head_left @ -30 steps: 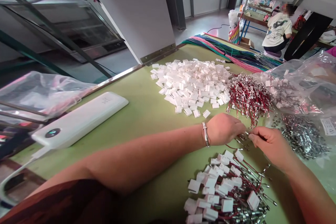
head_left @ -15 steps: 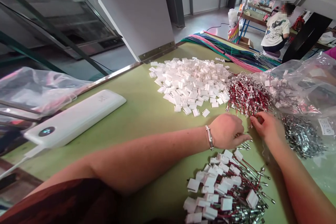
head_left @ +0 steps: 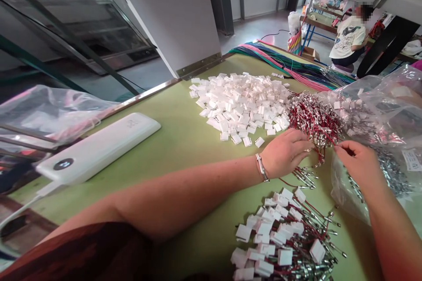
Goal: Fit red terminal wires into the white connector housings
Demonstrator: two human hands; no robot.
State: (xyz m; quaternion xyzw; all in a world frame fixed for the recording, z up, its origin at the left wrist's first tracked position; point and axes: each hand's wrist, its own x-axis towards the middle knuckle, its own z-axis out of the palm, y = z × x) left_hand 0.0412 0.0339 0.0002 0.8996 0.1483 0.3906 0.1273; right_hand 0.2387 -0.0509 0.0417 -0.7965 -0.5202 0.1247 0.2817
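A heap of short red wires with metal terminals [head_left: 314, 116] lies at the right of the table. My left hand [head_left: 287, 153] is at its near left edge, thumb and fingers drawn together; what is between them, if anything, is hidden. My right hand [head_left: 361, 164] pinches the end of a red wire at the heap's near right side. Below my left hand lies a small group of wires with metal ends [head_left: 305, 177]. Nearer to me is a pile of white connector housings with wires fitted [head_left: 278, 237]. Loose white housings [head_left: 242, 101] are heaped behind my left hand.
A white power bank [head_left: 102, 147] with a cable lies at the left. Clear plastic bags [head_left: 389, 118] with metal parts and housings lie at the right. Long coloured wires [head_left: 280, 61] run along the far edge. A person [head_left: 349, 37] sits in the background.
My right hand has moved right, away from my left hand. My left hand has risen slightly towards the red wires, leaving the small group of wires below it more exposed.
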